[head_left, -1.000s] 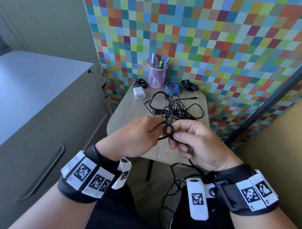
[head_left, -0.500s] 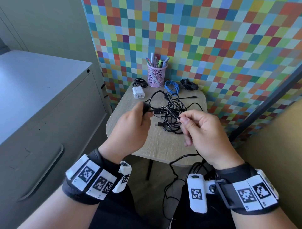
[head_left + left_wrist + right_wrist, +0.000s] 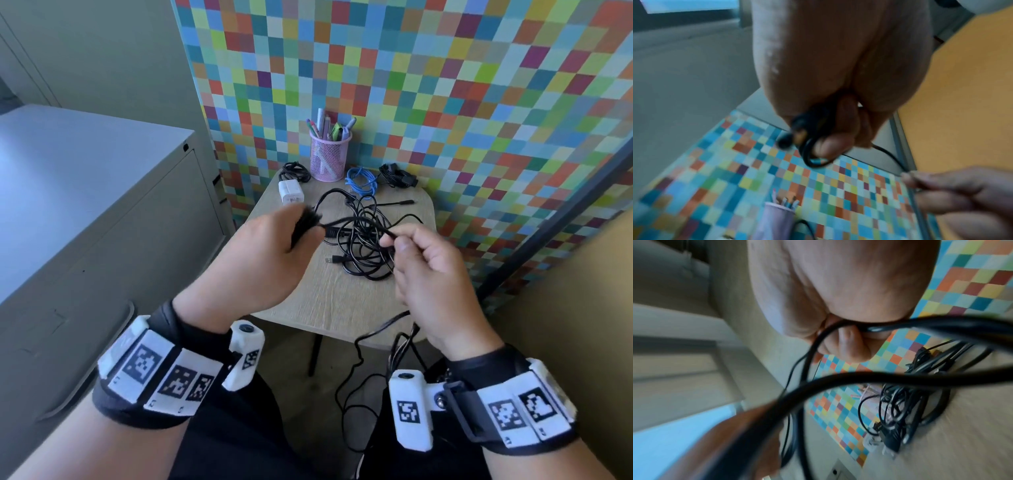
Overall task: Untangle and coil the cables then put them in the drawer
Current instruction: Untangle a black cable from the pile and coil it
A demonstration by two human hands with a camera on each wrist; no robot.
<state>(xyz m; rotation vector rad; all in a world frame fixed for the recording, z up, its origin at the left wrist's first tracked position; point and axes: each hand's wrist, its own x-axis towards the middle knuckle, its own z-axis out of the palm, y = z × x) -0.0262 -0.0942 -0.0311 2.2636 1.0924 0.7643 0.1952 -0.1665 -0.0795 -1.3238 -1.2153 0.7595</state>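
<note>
My left hand [image 3: 274, 253] grips a small coil of black cable [image 3: 306, 222] above the small wooden table [image 3: 342, 308]; the left wrist view shows the coil's loops [image 3: 813, 146] wrapped round my fingers. My right hand [image 3: 421, 274] pinches the same black cable [image 3: 388, 236] a short way to the right, and the strand runs between both hands. The rest of this cable hangs off the table's front edge down to my lap [image 3: 363, 346]. A tangle of black cables [image 3: 363, 246] lies on the table behind my hands.
At the back of the table stand a pink mesh pen cup [image 3: 329, 156], a white charger [image 3: 291, 192] with a coiled black cable, a coiled blue cable [image 3: 361, 178] and another black bundle [image 3: 397, 175]. A grey drawer cabinet [image 3: 102, 222] stands at the left.
The hands were together over a loop near the table's front edge. They have risen and moved apart, the left carrying the coil, the right sliding along the strand.
</note>
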